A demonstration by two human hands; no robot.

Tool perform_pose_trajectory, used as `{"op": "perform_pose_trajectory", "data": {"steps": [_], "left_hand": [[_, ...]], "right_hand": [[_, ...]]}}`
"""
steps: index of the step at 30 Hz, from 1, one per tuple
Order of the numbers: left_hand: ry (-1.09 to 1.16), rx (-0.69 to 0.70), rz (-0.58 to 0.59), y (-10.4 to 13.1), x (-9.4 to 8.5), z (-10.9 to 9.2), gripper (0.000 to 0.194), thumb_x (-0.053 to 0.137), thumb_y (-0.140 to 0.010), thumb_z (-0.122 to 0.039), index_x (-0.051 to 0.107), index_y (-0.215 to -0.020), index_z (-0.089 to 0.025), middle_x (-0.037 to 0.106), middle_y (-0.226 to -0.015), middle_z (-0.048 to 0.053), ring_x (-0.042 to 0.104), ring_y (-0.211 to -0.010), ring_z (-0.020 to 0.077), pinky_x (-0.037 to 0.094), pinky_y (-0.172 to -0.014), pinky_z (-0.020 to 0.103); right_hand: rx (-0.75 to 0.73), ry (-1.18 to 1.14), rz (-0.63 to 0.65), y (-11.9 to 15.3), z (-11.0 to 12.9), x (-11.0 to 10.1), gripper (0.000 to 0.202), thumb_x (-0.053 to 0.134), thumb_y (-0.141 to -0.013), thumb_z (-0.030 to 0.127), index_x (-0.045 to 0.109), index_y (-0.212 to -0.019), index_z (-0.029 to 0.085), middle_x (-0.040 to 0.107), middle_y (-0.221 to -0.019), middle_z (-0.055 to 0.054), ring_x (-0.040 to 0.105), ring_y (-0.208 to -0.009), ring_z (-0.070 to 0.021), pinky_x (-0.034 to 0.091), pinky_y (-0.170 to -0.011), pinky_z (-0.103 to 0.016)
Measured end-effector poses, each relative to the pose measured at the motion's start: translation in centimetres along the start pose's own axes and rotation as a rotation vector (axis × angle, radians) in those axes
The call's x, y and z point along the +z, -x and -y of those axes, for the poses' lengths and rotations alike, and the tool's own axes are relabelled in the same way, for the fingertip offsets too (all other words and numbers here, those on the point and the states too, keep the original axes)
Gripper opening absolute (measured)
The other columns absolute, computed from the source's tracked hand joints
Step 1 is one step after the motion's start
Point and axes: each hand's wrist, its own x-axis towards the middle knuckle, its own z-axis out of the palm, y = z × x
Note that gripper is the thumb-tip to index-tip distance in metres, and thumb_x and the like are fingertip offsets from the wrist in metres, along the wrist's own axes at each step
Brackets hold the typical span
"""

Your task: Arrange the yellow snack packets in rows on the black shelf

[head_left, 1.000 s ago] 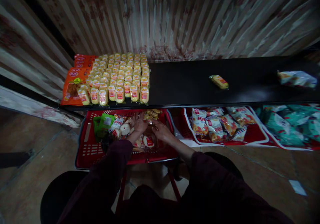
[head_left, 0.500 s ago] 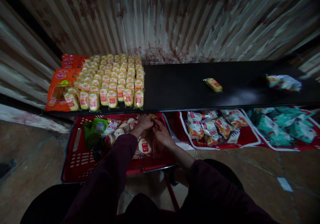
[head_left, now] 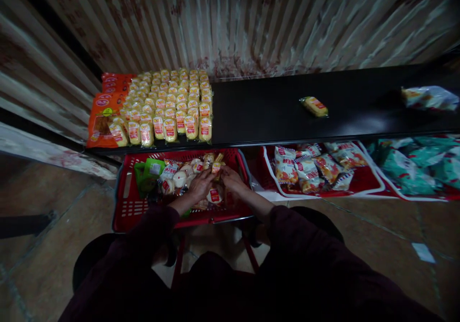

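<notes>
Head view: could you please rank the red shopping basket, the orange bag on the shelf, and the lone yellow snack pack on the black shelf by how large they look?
1. red shopping basket, nearest the camera
2. orange bag, partly covered by stacked packs
3. lone yellow snack pack, clearly smallest

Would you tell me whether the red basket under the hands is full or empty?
Partly full: the red basket holds wrapped snack packets in its back half, while bare red slatted floor shows at its near left.

Print on the small yellow wrapped snack packs (head_left: 168, 106) is too small to be read; crinkled clear bag (head_left: 429, 97) is blurred, partly cut off at right edge.
</notes>
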Motion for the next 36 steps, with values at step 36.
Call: {"op": "perform_pose_trajectory", "data": {"steps": [36], "left_hand": [[1.036,-0.381,-0.088,3.6,-5.5,-2.2,0.052,0.057,-0.073,-0.013,0.056,-0.124,-0.021,0.059,-0.124,0.009,0.051,-0.119,0.0231,0.045,-0.097,0.037]], "right_hand": [[-0.013,-0.29,0.139,2.5,4.7,1.0,0.054,0.063,-0.065,0.023,0.057,-0.119,0.027,0.062,-0.102,-0.001,0.058,-0.086,-0.0158,0.046,-0.077,-0.027]]}}
